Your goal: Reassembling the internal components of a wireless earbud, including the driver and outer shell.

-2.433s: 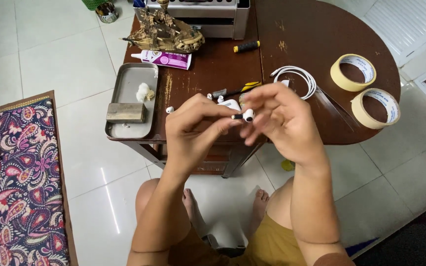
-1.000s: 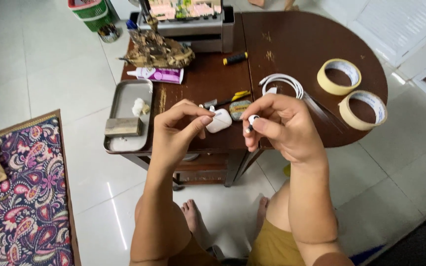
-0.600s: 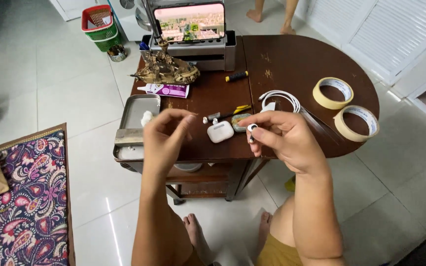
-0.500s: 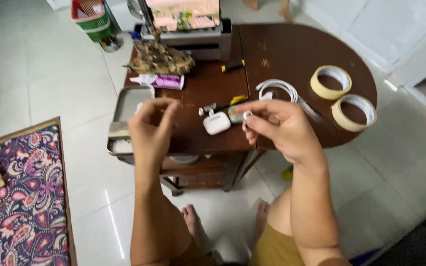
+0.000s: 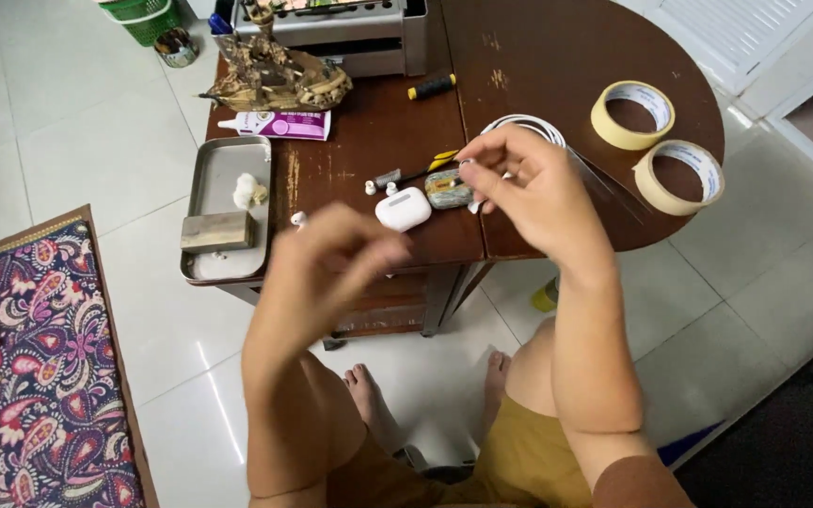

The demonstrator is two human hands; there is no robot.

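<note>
Small white earbud piece, barely showing under the right hand, pinched at the fingertips above the table; too small and too covered to make out in full. Just left of it, resting on the table: a mottled green-brown case, then a white earbud case, lid closed. Two tiny white bits beside a grey clip and a yellow-handled tool, its tip lost behind the fingers. Left hand blurred, raised near the table's front edge, fingers loosely curled; cannot tell whether anything sits inside. A small white thing at the table edge just above that hand, touching or apart unclear. Behind the right hand, a coiled white cable, mostly hidden. Further right, two tape rolls, lying flat, near each other. At the left, a metal tray with a wooden block and a white lump. At the back, a glue tube, a model ship, a grey box cut off by the top edge, a black-and-yellow screwdriver. Patterned rug cut off at the left.
</note>
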